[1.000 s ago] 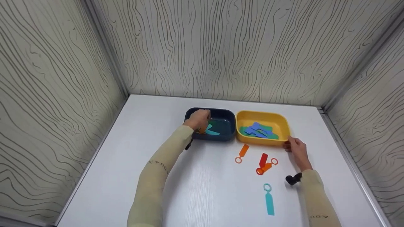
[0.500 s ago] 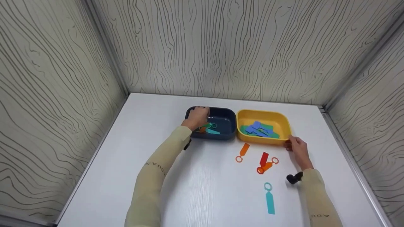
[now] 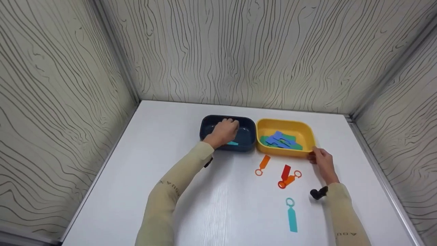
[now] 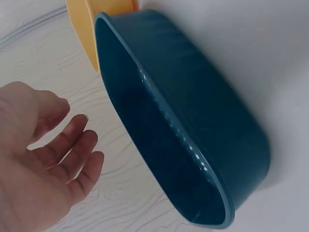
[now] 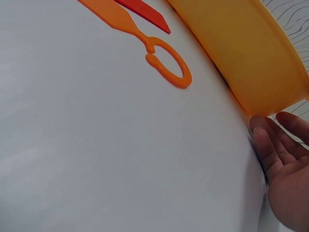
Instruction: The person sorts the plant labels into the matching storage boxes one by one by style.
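My left hand (image 3: 224, 131) is over the dark blue bin (image 3: 247, 148), fingers loosely bent. The left wrist view shows nothing between those fingers (image 4: 79, 154), which are apart from the bin's rim. Part of a turquoise tag (image 3: 233, 143) shows inside; the hand hides the other tags there. My right hand (image 3: 322, 162) rests at the near right corner of the yellow bin (image 3: 283, 152). In the right wrist view its fingertips (image 5: 260, 133) touch the lower corner of that bin. Blue and green tags (image 3: 280, 140) lie inside the yellow bin.
On the white table (image 3: 218, 198) in front of the bins lie an orange ring tag (image 3: 264, 163), a red tag (image 3: 285, 173) overlapping another orange tag (image 3: 290, 180), and a turquoise ring tag (image 3: 292, 218). Wood-patterned panels (image 3: 225, 51) rise behind and beside the table.
My left hand has moved right within the dark blue bin, from its left end towards the middle, and now covers the orange and green tags seen earlier. The right hand stays at the yellow bin.
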The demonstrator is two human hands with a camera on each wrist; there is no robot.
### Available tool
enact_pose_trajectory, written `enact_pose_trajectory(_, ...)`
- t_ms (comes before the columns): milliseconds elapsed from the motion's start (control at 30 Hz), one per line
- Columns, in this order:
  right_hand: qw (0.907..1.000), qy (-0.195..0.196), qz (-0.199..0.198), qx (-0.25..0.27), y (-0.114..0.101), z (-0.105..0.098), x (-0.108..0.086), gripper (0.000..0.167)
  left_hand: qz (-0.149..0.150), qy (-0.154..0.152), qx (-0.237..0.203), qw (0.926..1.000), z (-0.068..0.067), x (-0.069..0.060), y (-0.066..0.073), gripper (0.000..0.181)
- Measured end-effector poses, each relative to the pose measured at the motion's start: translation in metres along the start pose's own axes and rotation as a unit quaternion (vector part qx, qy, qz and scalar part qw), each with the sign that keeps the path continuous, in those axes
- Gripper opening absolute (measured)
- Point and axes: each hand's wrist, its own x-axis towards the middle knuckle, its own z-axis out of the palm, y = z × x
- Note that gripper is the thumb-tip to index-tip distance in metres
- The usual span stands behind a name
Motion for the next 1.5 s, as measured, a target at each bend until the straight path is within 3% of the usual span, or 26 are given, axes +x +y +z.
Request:
enact_pose_trajectory(200,0.9999,0.006,-0.006,0.015,0.000,0.001,-0.001,0.052,0.046,0.051,-0.006,0.9976,0.010,-0.004,0.017,0.014)
enact_pose_trajectory(333,0.9999,0.010,0.003,0.010,-0.001,0.003,-0.001,0.054,0.065,0.044,-0.011,0.9968,0.017,-0.007,0.028,0.014)
enact_pose_trajectory(667,0.9999,0.005,0.013,0.002,-0.003,0.001,-0.001,0.060,0.109,-0.030,-0.030,0.9931,0.035,-0.017,0.062,0.022)
enact_pose_trajectory(1000,0.9999,0.009,0.012,-0.008,-0.001,0.002,-0.002,0.056,0.199,-0.082,-0.067,0.9743,0.061,-0.038,0.104,0.021)
enact_pose_trajectory(1500,0.9999,0.008,0.014,0.001,0.000,0.005,-0.002,0.060,0.201,-0.191,-0.091,0.9565,0.106,-0.060,0.153,0.027)
